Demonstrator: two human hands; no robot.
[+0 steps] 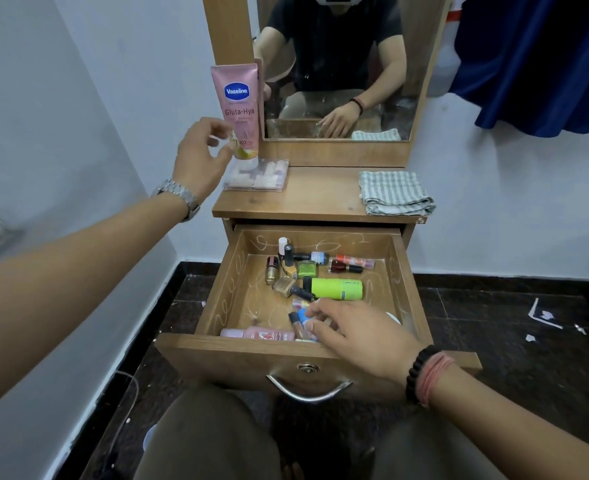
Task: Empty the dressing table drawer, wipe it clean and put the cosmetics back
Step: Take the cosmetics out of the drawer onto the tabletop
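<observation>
The emptying looks barely begun. The pink Vaseline lotion tube point(239, 112) stands cap-down on a clear plastic case point(256, 176) at the back left of the dressing table top point(317, 195), and the left hand point(198, 157) sits just beside it with fingers loosely curled; I cannot tell whether they touch it. A folded striped cloth point(395, 192) waits on the right, so wiping seems not yet started. The open drawer point(279, 355) holds nearly everything: nail polish bottles point(288, 271), a lime green tube point(336, 288), a red-capped vial point(353, 261) and a pink bottle point(258, 334) lying against the front wall. The right hand point(355, 336) reaches in, fingers spread over a blue-capped bottle point(301, 317), gripping nothing that I can see.
</observation>
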